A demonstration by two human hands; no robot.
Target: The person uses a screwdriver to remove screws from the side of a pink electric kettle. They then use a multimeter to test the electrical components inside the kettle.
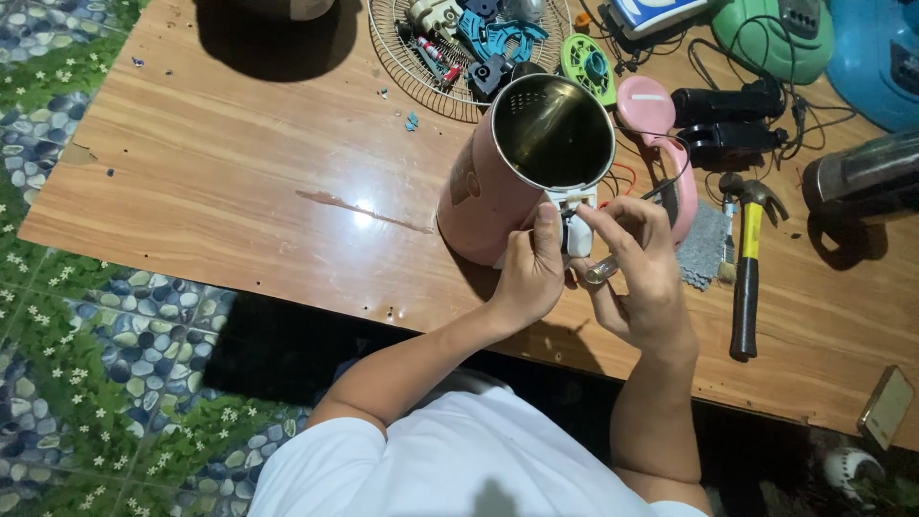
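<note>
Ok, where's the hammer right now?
In the head view the hammer lies on the wooden table, right of the right hand and the pink kettle, beside a grey cloth.

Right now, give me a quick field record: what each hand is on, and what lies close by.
left hand: steadies the pink electric kettle at its white handle mount
right hand: at the same mount, fingers pinching a small metal tool
kettle: lid off, tilted, steel inside showing
right of hands: claw hammer flat on wooden table
behind kettle: wire fan guard holding loose parts
</note>
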